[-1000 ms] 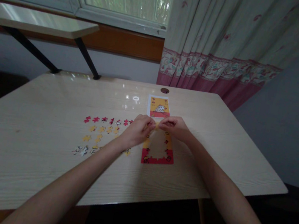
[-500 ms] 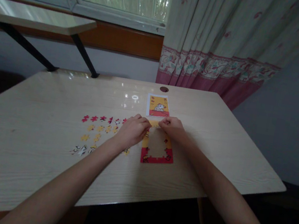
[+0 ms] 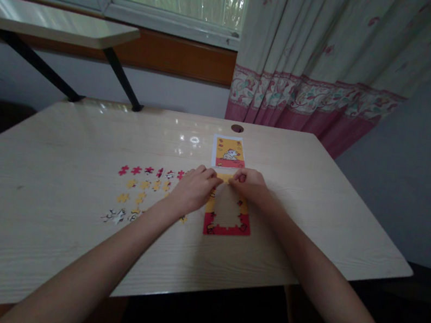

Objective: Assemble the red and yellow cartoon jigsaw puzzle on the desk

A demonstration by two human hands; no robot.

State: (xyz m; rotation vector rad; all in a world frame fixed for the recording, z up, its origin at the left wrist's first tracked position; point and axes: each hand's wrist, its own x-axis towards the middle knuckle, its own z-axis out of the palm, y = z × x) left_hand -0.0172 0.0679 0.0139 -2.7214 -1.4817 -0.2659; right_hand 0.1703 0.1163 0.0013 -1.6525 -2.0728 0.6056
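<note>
Puzzle frame (image 3: 228, 213) lies flat on the surface (image 3: 316, 200), a red and yellow border with its middle unfilled. My left hand (image 3: 193, 187) and right hand (image 3: 250, 184) meet at its far edge, fingertips nearly touching each other over the top border. The fingers of both are curled in narrow, pinched down at that edge; whether a small piece sits between them I cannot tell, since the knuckles hide it.

Just beyond the frame lies the picture card (image 3: 229, 152), flat, apart from my hands. To my left, loose pieces (image 3: 145, 188) sit in rows, red ones farthest, yellow nearer, a few pale ones nearest me.

I judge the frame light, thin and fairly stiff card, but joined only by tabs, so it would buckle or part if lifted by one end. Best to press it flat and slide it, holding at the border on both sides. A single piece is tiny and slick; a fingertip pinch on its edges suits it.
</note>
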